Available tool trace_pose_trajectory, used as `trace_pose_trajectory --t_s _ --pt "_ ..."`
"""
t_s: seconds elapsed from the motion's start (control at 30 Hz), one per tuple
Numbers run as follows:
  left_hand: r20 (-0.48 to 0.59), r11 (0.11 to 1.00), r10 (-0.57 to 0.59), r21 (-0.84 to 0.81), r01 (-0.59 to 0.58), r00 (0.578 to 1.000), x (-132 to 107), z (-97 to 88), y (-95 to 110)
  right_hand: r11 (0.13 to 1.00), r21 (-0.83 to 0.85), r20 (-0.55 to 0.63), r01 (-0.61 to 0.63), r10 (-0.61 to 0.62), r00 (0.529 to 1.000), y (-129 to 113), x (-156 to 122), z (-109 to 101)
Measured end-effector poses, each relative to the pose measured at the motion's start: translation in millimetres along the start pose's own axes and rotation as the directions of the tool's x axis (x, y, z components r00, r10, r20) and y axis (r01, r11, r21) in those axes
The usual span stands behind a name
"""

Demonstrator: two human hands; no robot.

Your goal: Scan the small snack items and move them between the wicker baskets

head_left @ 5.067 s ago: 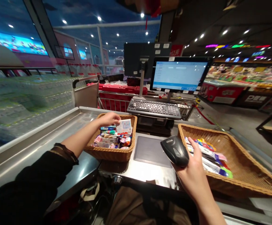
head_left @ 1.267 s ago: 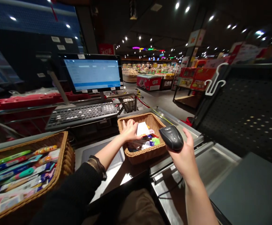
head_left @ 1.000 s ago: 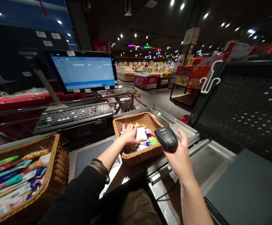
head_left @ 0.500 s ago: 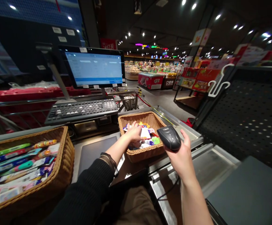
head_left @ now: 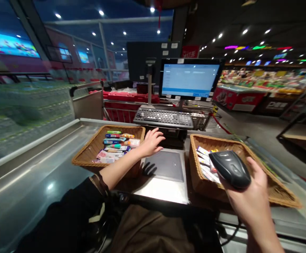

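Note:
My right hand [head_left: 250,196] grips a black handheld barcode scanner [head_left: 230,168], held in front of the right wicker basket [head_left: 279,191], which holds several small packets [head_left: 204,163]. My left hand [head_left: 153,142] hovers with fingers spread and nothing in it, between the two baskets, over the far edge of a grey scan plate [head_left: 166,166]. Just left of that hand stands the left wicker basket [head_left: 89,153] with several colourful packets [head_left: 116,146].
A keyboard [head_left: 165,117] and a lit screen [head_left: 190,80] stand behind the baskets. A steel counter [head_left: 31,175] runs to the left. Red shopping baskets [head_left: 126,96] sit behind the till. Shop displays lie far right.
My left hand has left the right basket and moved left, empty, towards the left basket. My head has turned left. The scanner stays in my right hand.

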State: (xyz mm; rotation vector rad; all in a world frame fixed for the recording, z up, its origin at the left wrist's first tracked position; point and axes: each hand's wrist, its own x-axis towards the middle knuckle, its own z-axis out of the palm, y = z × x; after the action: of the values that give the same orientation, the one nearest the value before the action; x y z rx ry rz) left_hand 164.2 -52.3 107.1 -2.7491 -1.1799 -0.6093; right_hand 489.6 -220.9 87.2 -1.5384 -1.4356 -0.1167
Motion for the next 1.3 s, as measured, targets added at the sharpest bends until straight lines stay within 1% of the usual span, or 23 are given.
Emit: trace_pose_trajectory --t_s 0.07,0.1,0.13,0.17,0.2,0.23,0.3,0.33,0.37,0.4,0.43,0.5,0.6,0.7,0.8,0.87,0.93,1.0,1.03,1.1,1.17,1.23,1.3 --pt "0.039 0.989 -0.122 0.094 0.118 0.992 -27.3 -21.0 -48.1 0.999 0.007 0.031 0.044 -0.044 0.999 -8.3 1.2 12.8" --pt "0.075 0.972 -0.199 0.139 0.188 0.977 -41.3 -30.5 -71.1 0.998 0.01 0.039 0.06 -0.06 0.997 -12.7 1.4 17.9" --pt "0.121 0.949 -0.282 0.183 0.258 0.952 -55.5 -39.0 -92.5 0.997 0.016 0.046 0.075 -0.075 0.996 -17.3 1.4 22.2" --pt "0.179 0.922 -0.358 0.224 0.316 0.916 -69.8 -46.2 -111.4 0.996 0.021 0.053 0.087 -0.088 0.995 -22.1 1.2 25.5" --pt "0.248 0.893 -0.43 0.26 0.368 0.868 -84.0 -52.0 -127.3 0.995 0.023 0.054 0.096 -0.097 0.994 -27.0 0.9 27.9" --pt "0.329 0.866 -0.49 0.29 0.407 0.808 -97.7 -56.2 -139.8 0.994 0.019 0.055 0.105 -0.106 0.993 -31.7 0.7 29.7" --pt "0.464 0.829 -0.559 0.336 0.448 0.687 -122.4 -60.3 -154.4 0.992 -0.004 0.071 0.126 -0.125 0.99 -40.0 0.6 32.1" --pt "0.506 0.816 -0.578 0.349 0.46 0.641 -132.4 -60.4 -157.1 0.99 -0.02 0.086 0.14 -0.138 0.987 -43.3 0.8 33.2" --pt "0.533 0.807 -0.589 0.357 0.47 0.608 -140.7 -59.5 -157.3 0.988 -0.034 0.104 0.154 -0.15 0.983 -46.0 1.2 34.6" --pt "0.549 0.803 -0.593 0.353 0.48 0.588 -147.1 -57.9 -155.9 0.985 -0.043 0.124 0.168 -0.162 0.979 -48.3 1.6 36.4" --pt "0.561 0.805 -0.589 0.338 0.488 0.582 -151.6 -55.7 -153.4 0.983 -0.042 0.132 0.179 -0.172 0.976 -50.3 1.9 38.6" --pt "0.579 0.812 -0.572 0.299 0.501 0.582 -156.1 -50.7 -147.7 0.982 -0.01 0.118 0.188 -0.185 0.976 -54.2 2.2 43.7" --pt "0.596 0.818 -0.553 0.255 0.516 0.583 -156.4 -44.2 -142.6 0.982 0.022 0.117 0.19 -0.191 0.975 -59.8 1.7 49.6" --pt "0.612 0.813 -0.549 0.233 0.533 0.57 -153.6 -44.1 -145.8 0.98 0.019 0.126 0.199 -0.2 0.972 -63.9 1.3 51.2" --pt "0.607 0.796 -0.559 0.204 0.569 0.564 -147.3 -51.5 -156.5 0.979 0.011 0.129 0.203 -0.203 0.971 -65.8 1.1 50.5" --pt "0.575 0.786 -0.573 0.181 0.592 0.584 -141.4 -56.5 -164.7 0.978 0.006 0.13 0.207 -0.206 0.97 -66.2 0.6 50.6" --pt "0.514 0.779 -0.593 0.173 0.603 0.619 -135.8 -57.4 -170.6 0.978 0.004 0.131 0.207 -0.206 0.97 -66.4 -0.2 51.2" --pt "0.443 0.769 -0.622 0.191 0.61 0.645 -132.8 -52.7 -173.0 0.977 0.004 0.136 0.213 -0.212 0.968 -66.5 -1.2 51.6" --pt "0.415 0.762 -0.636 0.207 0.613 0.651 -132.6 -49.0 -173.1 0.977 0.005 0.14 0.215 -0.214 0.967 -66.6 -1.6 51.6" --pt "0.395 0.75 -0.655 0.236 0.618 0.645 -134.3 -41.7 -172.1 0.976 0.007 0.146 0.216 -0.215 0.966 -66.6 -2.3 50.8" --pt "0.417 0.746 -0.658 0.251 0.617 0.627 -137.7 -38.3 -170.7 0.976 0.008 0.146 0.219 -0.217 0.965 -66.3 -2.7 49.6" --pt "0.456 0.751 -0.649 0.253 0.61 0.609 -141.6 -39.9 -168.9 0.975 0.012 0.137 0.222 -0.222 0.965 -66.0 -3.3 48.9" --pt "0.49 0.773 -0.622 0.26 0.579 0.61 -145.6 -43.7 -165.4 0.977 0.018 0.135 0.213 -0.213 0.968 -66.4 -4.3 49.5"
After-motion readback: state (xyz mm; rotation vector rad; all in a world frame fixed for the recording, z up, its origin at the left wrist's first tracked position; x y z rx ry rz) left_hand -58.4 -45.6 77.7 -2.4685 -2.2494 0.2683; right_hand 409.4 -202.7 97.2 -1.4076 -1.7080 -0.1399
